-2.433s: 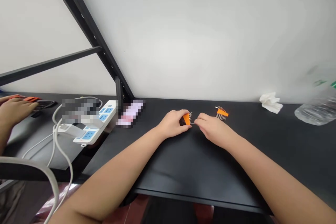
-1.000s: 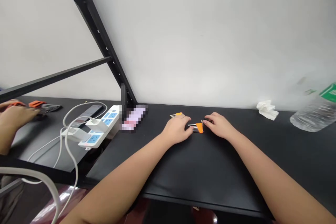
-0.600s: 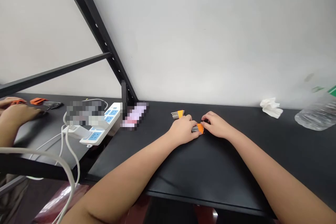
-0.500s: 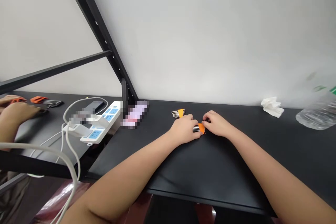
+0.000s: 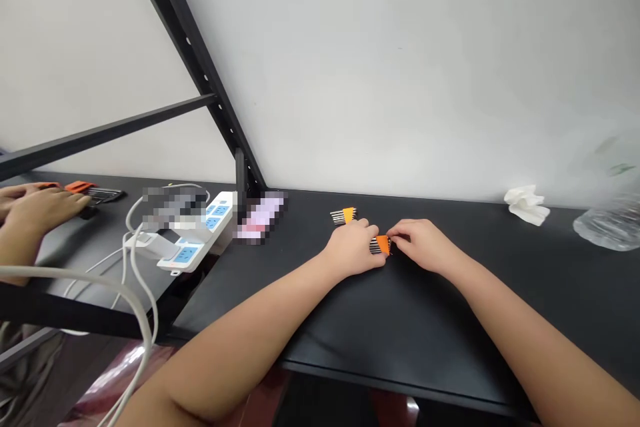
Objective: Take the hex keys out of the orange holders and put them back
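On the black table, my left hand (image 5: 351, 247) grips a hex key set (image 5: 383, 244), an orange holder with several thin metal keys in a row. Its thumb lies along the near side and its fingers along the far side. At the holder's right end, my right hand (image 5: 423, 243) has thumb and forefinger closed in a pinch. Whatever sits between those fingertips is too small to make out. Just beyond my left hand, a second hex key set (image 5: 344, 215) with a yellow-orange holder lies flat on the table.
Left of my hands lie a blurred-out pink item (image 5: 263, 217) and a white power strip (image 5: 197, 233) with cables. A black metal frame (image 5: 200, 67) rises there. Beyond it a co-worker's hands (image 5: 43, 210) rest near orange tools. Crumpled tissue (image 5: 527, 205) and a plastic bottle (image 5: 610, 223) stand right.
My right fingertips have closed together against the orange holder's right end. The left hand keeps its grip. The whole view has shifted slightly, and the co-worker's hand has moved right.
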Tool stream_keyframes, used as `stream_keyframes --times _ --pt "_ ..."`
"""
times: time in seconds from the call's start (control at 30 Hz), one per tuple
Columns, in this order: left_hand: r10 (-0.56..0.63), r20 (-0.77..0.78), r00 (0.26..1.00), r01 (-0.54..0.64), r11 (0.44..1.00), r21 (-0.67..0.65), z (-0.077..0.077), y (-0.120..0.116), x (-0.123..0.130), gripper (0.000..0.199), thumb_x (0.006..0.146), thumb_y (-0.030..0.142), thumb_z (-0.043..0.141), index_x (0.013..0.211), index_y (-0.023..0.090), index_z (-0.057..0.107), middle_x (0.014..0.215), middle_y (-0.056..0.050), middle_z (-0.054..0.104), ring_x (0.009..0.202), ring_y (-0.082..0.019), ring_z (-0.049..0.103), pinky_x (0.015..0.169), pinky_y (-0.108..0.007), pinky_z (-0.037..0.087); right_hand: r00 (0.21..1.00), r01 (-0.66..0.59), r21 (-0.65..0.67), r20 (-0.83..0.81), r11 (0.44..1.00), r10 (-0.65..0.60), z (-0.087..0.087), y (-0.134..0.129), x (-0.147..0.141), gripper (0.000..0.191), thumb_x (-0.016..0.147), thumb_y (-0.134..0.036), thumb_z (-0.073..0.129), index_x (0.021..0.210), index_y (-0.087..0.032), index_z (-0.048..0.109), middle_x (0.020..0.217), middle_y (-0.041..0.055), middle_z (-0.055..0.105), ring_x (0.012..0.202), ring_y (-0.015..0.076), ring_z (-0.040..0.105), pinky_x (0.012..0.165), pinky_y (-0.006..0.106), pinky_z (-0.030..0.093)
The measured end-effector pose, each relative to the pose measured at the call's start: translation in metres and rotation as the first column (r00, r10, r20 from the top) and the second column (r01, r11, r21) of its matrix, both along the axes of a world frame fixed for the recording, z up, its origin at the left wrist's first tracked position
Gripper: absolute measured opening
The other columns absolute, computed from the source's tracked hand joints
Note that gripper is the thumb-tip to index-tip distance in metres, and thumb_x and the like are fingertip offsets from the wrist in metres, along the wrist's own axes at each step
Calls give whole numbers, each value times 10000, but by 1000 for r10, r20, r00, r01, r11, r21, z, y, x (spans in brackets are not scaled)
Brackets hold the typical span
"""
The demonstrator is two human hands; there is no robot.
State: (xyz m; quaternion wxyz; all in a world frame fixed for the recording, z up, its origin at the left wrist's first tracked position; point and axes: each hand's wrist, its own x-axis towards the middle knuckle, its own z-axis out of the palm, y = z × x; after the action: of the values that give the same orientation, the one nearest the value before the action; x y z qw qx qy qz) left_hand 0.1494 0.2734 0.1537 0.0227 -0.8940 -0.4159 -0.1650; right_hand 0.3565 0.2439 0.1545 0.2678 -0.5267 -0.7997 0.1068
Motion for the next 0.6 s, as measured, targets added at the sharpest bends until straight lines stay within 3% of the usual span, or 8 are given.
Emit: stream_keyframes --times 0.13,0.33,0.6 --pt "-11 4 1000 11 1000 0 -3 1 -2 405 782 473 696 1136 279 737 966 -40 644 926 -224 617 736 -330 504 990 -54 11 128 998 52 -3 -12 -2 345 968 -168 443 970 -233 782 1059 35 735 930 189 678 870 332 523" --pt "-35 0 999 35 999 12 -5 4 -3 457 790 466 691 1194 266 766 976 -61 641 924 -226 611 778 -346 514 956 -107 105 283 989 73 -16 -24 -4 419 939 -110 426 1219 -168 732 1257 120 693 1092 261 674 952 396 543" --pt "-40 -1 999 40 999 12 -3 2 -3 451 778 470 708 1170 257 776 967 -65 635 906 -226 605 800 -354 515 985 -97 30 145 995 91 -3 -21 0 290 949 -188 492 1024 -236 768 970 70 709 893 199 664 834 318 525"
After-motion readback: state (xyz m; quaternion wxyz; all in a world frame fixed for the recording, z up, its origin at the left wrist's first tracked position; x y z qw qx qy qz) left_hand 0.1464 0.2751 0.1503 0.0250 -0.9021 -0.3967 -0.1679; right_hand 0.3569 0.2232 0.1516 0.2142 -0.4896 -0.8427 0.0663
